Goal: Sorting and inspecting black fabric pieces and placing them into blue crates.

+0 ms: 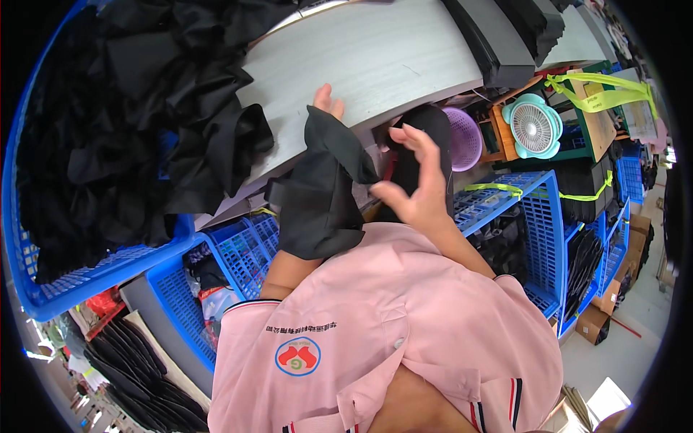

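A piece of black fabric (321, 195) is draped over my left hand (328, 101), and only the fingertips show above it, over the grey tabletop (375, 58). My right hand (415, 180) is raised beside the fabric with fingers curled and thumb near its right edge, in front of another dark piece (426, 126). Whether the right hand pinches the fabric is not clear. A pink shirt (390, 325) fills the lower middle of the view.
A large blue basket (86, 278) heaped with black fabric pieces (130, 108) sits at the left. More blue crates (534, 216) stand right and below. A purple basket (465, 137), a small teal fan (533, 126) and stacked black pads (505, 36) lie at the upper right.
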### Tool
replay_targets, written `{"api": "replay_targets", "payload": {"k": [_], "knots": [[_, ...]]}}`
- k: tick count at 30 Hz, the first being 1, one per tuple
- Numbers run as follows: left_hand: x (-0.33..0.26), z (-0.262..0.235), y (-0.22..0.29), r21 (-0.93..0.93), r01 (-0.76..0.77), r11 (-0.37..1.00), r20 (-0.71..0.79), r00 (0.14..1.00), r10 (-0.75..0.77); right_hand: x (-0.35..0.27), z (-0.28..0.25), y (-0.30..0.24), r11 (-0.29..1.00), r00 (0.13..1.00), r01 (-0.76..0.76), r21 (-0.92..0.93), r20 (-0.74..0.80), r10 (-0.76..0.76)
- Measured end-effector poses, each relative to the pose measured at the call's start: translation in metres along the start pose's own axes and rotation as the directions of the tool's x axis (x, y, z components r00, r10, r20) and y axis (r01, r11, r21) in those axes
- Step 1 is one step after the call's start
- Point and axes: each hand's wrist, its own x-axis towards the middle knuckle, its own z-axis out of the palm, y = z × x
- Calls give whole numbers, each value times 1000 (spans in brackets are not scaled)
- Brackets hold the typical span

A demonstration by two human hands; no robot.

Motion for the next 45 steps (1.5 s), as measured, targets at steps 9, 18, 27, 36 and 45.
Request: {"api": "replay_targets", "payload": {"k": [9,18,27,36,45], "knots": [[-78,10,16,-117,56,992,9,998,-55,22,15,22,824,884,423,-377,-29,-467],[-113,-25,24,-247,112,963,36,994,-107,15,4,30,838,961,84,-539,-179,-211],[-114,-48,21,-355,192,915,92,981,-170,11,-23,29,972,963,-199,124,207,170],[-104,-30,10,-453,284,845,154,959,-239,26,-33,32,264,793,-501,824,315,522],[-73,-29,-5,-544,350,762,195,937,-291,26,-29,7,969,986,145,-198,-49,-157]]}}
